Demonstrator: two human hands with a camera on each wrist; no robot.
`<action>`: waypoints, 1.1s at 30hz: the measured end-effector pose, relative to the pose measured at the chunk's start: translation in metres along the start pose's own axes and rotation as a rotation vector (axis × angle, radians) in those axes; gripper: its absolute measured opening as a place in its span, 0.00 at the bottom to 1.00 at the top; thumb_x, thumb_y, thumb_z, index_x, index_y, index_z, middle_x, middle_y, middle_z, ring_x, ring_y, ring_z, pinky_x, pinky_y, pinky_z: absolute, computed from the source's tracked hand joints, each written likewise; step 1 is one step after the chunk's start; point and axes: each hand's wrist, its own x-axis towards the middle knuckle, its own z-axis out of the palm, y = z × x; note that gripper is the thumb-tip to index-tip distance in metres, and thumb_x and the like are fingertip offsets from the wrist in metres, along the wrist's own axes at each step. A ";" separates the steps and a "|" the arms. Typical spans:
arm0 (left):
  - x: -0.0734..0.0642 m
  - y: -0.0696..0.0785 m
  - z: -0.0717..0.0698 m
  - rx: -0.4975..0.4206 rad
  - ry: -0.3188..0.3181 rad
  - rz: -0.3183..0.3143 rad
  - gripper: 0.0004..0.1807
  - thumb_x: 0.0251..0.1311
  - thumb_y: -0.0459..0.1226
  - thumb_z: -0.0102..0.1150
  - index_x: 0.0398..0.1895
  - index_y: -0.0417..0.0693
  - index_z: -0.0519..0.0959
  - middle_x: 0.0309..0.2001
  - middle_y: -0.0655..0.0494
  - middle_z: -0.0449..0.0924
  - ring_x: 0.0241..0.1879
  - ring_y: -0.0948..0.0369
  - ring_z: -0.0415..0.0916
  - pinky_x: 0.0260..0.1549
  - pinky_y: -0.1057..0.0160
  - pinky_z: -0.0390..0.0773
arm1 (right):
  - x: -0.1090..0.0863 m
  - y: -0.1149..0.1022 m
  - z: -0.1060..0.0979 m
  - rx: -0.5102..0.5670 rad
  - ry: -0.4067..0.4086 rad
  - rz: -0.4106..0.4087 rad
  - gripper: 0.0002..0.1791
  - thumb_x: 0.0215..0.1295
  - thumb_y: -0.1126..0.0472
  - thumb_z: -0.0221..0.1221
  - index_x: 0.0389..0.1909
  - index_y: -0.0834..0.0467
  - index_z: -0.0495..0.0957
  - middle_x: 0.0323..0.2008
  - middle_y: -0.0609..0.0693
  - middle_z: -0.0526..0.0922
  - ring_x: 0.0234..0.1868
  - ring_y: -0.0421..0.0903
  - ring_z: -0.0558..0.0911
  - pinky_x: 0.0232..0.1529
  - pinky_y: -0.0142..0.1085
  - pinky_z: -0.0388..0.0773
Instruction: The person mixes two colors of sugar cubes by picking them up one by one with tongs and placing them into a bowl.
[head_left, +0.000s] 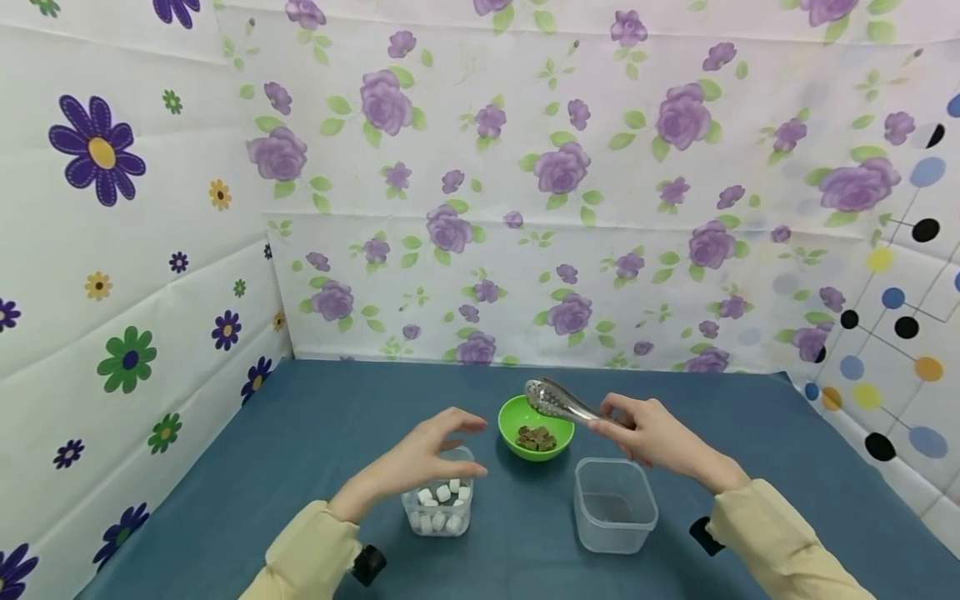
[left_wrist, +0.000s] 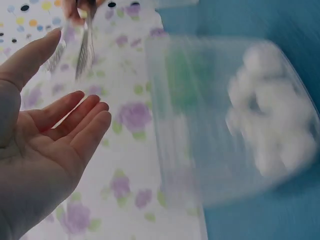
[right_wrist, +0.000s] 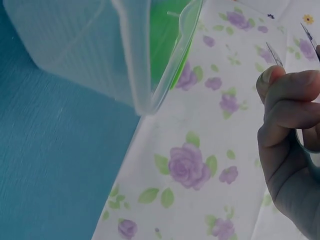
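Metal tongs [head_left: 558, 402] with perforated tips are held in my right hand [head_left: 656, 437], their tips over the rim of a green bowl [head_left: 510, 433]. Brown chunks [head_left: 536, 438] lie in the bottom of that bowl. My left hand [head_left: 420, 462] holds nothing; its thumb and fingers are spread apart above a clear plastic container [head_left: 438, 529] with several white cubes [head_left: 443, 493] in it. In the left wrist view the left palm [left_wrist: 45, 150] shows bare, fingers extended. The right wrist view has the right hand's fingers [right_wrist: 287, 107] curled round the tongs.
A second clear container [head_left: 615, 533] stands below my right hand, with no contents showing. All of these stand on a blue-covered table [head_left: 517, 562]. Flower-patterned sheets [head_left: 487, 208] rise behind and on the left; a dotted sheet [head_left: 926, 317] hangs on the right.
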 end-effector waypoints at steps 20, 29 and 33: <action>-0.040 -0.061 -0.038 0.000 0.001 0.009 0.36 0.50 0.36 0.66 0.62 0.43 0.60 0.61 0.44 0.56 0.61 0.47 0.53 0.54 0.41 0.57 | 0.017 -0.043 0.028 0.012 -0.167 -0.071 0.19 0.61 0.40 0.51 0.38 0.51 0.72 0.08 0.47 0.65 0.06 0.43 0.62 0.13 0.36 0.70; -0.042 -0.072 -0.037 -0.026 -0.095 -0.001 0.41 0.48 0.36 0.68 0.64 0.45 0.56 0.62 0.44 0.52 0.61 0.44 0.50 0.53 0.43 0.59 | 0.033 -0.058 0.040 -0.043 -0.226 -0.086 0.24 0.59 0.38 0.52 0.45 0.51 0.74 0.18 0.43 0.75 0.08 0.43 0.67 0.17 0.35 0.72; -0.041 -0.073 -0.034 -0.024 -0.121 -0.029 0.43 0.47 0.37 0.69 0.64 0.47 0.54 0.62 0.46 0.50 0.62 0.47 0.49 0.54 0.43 0.59 | 0.037 -0.061 0.044 -0.073 -0.245 -0.091 0.23 0.58 0.37 0.53 0.42 0.51 0.75 0.20 0.43 0.75 0.09 0.43 0.68 0.16 0.35 0.72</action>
